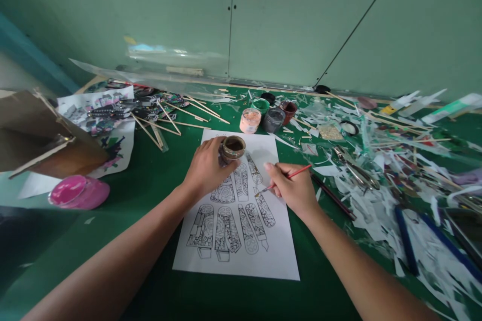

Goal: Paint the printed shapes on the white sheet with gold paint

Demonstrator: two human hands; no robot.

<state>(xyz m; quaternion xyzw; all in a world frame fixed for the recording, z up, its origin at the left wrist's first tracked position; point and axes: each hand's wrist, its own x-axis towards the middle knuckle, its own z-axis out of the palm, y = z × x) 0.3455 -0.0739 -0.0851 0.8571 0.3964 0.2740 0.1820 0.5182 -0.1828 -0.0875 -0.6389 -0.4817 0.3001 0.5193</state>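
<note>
Forearms (124,256) angled inward, left grip (205,166) curled, right grip (295,185) pinched.

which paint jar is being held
The brown jar, in the left hand; the peach jar, green jar, grey jar and dark red jar stand beyond the paper, the pink jar sits far left.

Looks out from the head, above and behind left hand (206,165) and right hand (295,184), facing forward and angled down. Sits near enough to make out fine detail on the sheet (263,266) beneath them. Sets both close to mid-frame, with forearms (126,253) running up to them from below. Spans wide to either side, and reaches beyond them across the table (146,180) to the wall (278,25)
</note>
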